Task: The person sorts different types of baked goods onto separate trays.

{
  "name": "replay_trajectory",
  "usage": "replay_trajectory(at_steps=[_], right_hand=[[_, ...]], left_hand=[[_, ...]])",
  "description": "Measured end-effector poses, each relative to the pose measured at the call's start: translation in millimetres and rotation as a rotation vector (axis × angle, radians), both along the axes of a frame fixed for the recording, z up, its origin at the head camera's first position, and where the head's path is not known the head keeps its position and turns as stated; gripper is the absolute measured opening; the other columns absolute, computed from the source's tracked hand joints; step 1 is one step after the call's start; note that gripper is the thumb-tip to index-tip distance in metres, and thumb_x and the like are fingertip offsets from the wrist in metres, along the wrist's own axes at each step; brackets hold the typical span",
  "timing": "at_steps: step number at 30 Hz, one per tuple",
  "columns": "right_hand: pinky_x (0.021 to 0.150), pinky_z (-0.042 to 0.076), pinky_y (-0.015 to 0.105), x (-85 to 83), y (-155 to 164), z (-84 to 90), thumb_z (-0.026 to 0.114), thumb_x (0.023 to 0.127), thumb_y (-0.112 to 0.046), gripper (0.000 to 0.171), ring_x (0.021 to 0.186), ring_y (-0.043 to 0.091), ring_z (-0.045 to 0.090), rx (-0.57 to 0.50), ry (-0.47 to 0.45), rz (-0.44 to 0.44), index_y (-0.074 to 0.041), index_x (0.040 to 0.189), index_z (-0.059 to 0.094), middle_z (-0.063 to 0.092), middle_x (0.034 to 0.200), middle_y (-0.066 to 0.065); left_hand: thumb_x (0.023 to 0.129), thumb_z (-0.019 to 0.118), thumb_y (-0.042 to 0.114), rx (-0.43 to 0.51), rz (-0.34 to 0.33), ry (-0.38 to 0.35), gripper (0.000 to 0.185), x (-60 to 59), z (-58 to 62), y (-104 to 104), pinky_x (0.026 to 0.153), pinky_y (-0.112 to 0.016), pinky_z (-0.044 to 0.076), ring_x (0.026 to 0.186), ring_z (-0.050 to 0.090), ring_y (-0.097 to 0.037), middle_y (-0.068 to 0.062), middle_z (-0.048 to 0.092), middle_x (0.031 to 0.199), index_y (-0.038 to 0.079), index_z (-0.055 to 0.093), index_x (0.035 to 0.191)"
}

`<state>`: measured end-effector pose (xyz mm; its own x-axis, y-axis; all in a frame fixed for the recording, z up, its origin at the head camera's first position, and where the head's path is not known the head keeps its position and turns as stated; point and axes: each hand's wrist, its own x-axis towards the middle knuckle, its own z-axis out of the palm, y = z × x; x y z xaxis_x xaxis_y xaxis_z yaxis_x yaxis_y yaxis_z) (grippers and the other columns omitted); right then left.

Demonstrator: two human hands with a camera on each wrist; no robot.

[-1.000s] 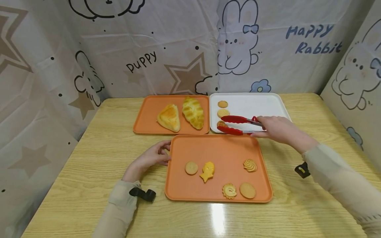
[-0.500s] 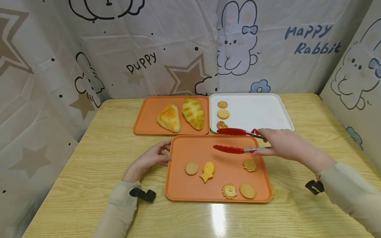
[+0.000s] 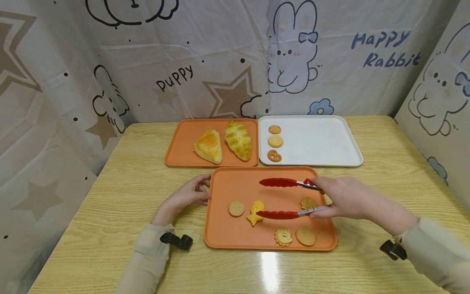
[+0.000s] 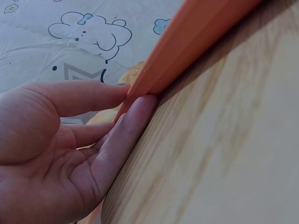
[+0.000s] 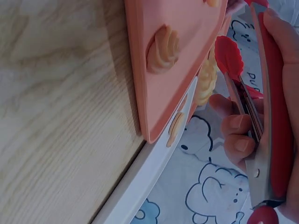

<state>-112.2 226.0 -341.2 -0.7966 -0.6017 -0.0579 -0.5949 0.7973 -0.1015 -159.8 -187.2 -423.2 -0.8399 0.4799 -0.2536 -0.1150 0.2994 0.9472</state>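
My right hand (image 3: 346, 198) grips red-and-metal tongs (image 3: 280, 182), their arms spread with nothing between the red tips. They hover over the near orange tray (image 3: 220, 237). Beneath the lower tip lies a yellow fish-shaped cookie (image 3: 258, 205), partly covered. A plain round cookie (image 3: 236, 208) sits left of the fish. Toward the tray's right are a swirl cookie (image 3: 307, 202), a scalloped-edge cookie (image 3: 283, 237) and an oval cookie (image 3: 306, 236). My left hand (image 3: 191, 192) holds the tray's left edge, thumb at the rim and a finger against the outer wall (image 4: 170, 60).
Behind, a white tray (image 3: 323, 141) bears a pretzel cookie (image 3: 274, 155) and two round cookies (image 3: 275, 141) in a column at its left. Beside it, another orange tray (image 3: 180, 151) carries a triangular bread (image 3: 209, 147) and a braided bread (image 3: 238, 141). A printed cloth (image 3: 220, 53) hangs behind the table.
My right hand has brought the tongs from the pretzel on the white tray toward me, over the near tray. The tongs have spread wider, leaving the pretzel behind. My left hand stays put.
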Motion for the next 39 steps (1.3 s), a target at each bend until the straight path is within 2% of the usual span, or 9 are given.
replay_trajectory(at_steps=[6,13,19,28,34,39], right_hand=[[0.046,0.036,0.020,10.6,-7.2,-3.9,0.057,0.064,-0.074,0.088,0.047,0.003,0.035,0.019,-0.009,0.040,-0.004,0.117,0.051,0.053,0.074,-0.007],[0.046,0.037,0.021,17.6,-14.3,-11.6,0.057,0.067,-0.072,0.086,0.048,0.002,0.034,0.019,0.005,0.092,-0.004,0.118,0.051,0.055,0.083,-0.005],[0.043,0.036,0.020,18.7,-15.7,-14.3,0.057,0.072,-0.067,0.076,0.047,0.002,0.034,0.003,0.041,0.135,-0.003,0.112,0.053,0.055,0.082,-0.003],[0.043,0.037,0.020,18.1,-15.7,-13.6,0.054,0.076,-0.065,0.069,0.048,0.002,0.035,0.012,0.053,0.145,-0.005,0.110,0.054,0.052,0.077,-0.006],[0.047,0.043,0.024,13.6,-11.0,-13.5,0.061,0.076,-0.058,0.063,0.051,0.003,0.042,-0.006,0.083,0.139,-0.005,0.108,0.055,0.058,0.080,-0.003],[0.046,0.037,0.020,9.3,-4.1,-14.9,0.062,0.076,-0.056,0.057,0.050,0.002,0.038,-0.027,0.063,0.110,-0.007,0.104,0.056,0.055,0.077,-0.007]], left_hand=[[0.085,0.056,0.002,0.004,0.002,0.001,0.066,-0.5,-1.1,0.3,0.073,-0.036,0.055,0.084,0.052,-0.017,-0.018,0.036,0.114,0.002,0.023,0.142],[0.085,0.056,0.002,0.001,0.006,-0.003,0.066,-0.5,-1.9,-0.1,0.072,-0.036,0.055,0.083,0.052,-0.017,-0.017,0.037,0.113,0.003,0.023,0.142],[0.085,0.056,0.002,-0.002,0.013,-0.007,0.066,-0.4,-2.0,-0.1,0.072,-0.035,0.055,0.083,0.052,-0.017,-0.016,0.037,0.113,0.003,0.023,0.142],[0.086,0.055,0.002,0.003,0.000,-0.006,0.066,-0.5,-1.7,-0.6,0.072,-0.035,0.055,0.083,0.052,-0.017,-0.015,0.037,0.113,0.003,0.022,0.143],[0.085,0.055,0.002,0.000,0.012,-0.010,0.066,-0.4,-1.5,-0.1,0.073,-0.035,0.055,0.084,0.052,-0.017,-0.016,0.037,0.114,0.003,0.022,0.143],[0.085,0.055,0.002,-0.001,0.012,-0.009,0.066,-0.8,-1.2,0.1,0.073,-0.036,0.055,0.084,0.052,-0.017,-0.018,0.036,0.114,0.003,0.022,0.143]])
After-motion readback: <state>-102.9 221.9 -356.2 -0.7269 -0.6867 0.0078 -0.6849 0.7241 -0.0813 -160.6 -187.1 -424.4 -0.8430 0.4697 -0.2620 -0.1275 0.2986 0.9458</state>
